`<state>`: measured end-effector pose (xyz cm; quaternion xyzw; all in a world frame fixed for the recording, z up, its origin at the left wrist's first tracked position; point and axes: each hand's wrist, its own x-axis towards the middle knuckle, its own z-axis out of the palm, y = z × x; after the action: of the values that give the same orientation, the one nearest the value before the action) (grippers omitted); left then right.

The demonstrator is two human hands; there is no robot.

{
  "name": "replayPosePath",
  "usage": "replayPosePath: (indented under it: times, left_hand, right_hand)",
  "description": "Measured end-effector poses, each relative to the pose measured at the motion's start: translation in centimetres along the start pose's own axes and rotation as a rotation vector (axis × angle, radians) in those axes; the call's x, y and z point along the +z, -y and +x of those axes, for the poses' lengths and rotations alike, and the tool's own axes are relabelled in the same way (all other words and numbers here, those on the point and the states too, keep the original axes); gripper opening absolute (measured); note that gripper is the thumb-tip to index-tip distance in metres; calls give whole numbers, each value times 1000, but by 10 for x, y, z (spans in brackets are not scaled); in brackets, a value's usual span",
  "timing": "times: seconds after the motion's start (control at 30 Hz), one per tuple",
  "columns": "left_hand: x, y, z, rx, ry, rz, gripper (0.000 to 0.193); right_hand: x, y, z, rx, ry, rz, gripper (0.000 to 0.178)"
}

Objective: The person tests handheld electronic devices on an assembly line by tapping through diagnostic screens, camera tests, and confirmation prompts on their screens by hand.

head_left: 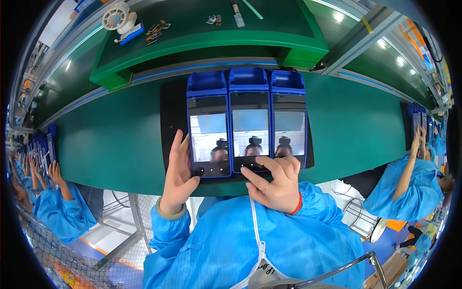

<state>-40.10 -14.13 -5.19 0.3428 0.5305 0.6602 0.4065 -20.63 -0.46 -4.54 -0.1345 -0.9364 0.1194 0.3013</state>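
Three blue terminals with glossy touch screens lie side by side: the left terminal (210, 139), the middle terminal (250, 135) and the right terminal (290, 132). Each has an open-looking blue compartment at its far end, and the screens mirror the ceiling. My left hand (179, 176) rests along the left terminal's outer edge, fingers stretched and thumb apart, gripping nothing. Over the near end of the middle terminal, my right hand (276, 185) holds its fingers apart, with fingertips at the black strip of small white marks. Its palm is empty.
The terminals lie on a black mat (173, 111) on a green table (115, 139). Behind stands a green raised shelf (202, 41) bearing a white round device (115, 19), small parts and a brush-like tool (237, 17). People in blue smocks work at left and right.
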Motion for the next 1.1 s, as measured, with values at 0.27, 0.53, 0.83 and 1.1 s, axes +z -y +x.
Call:
replayPosePath:
  times: [0.27, 0.53, 0.83, 1.1]
  left_hand:
    - [7, 7, 1, 37, -75, 138, 89]
    - [8, 4, -2, 39, -103, 140, 84]
    - [13, 7, -5, 58, -198, 174, 88]
    - [23, 16, 0, 151, -239, 395, 84]
  right_hand:
    - [-22, -11, -6, 125, -39, 11, 37]
    - [-36, -60, -61, 511, -290, 26, 34]
    - [-23, -67, -72, 573, -386, 162, 25]
    - [-24, -59, -67, 479, -350, 80, 24]
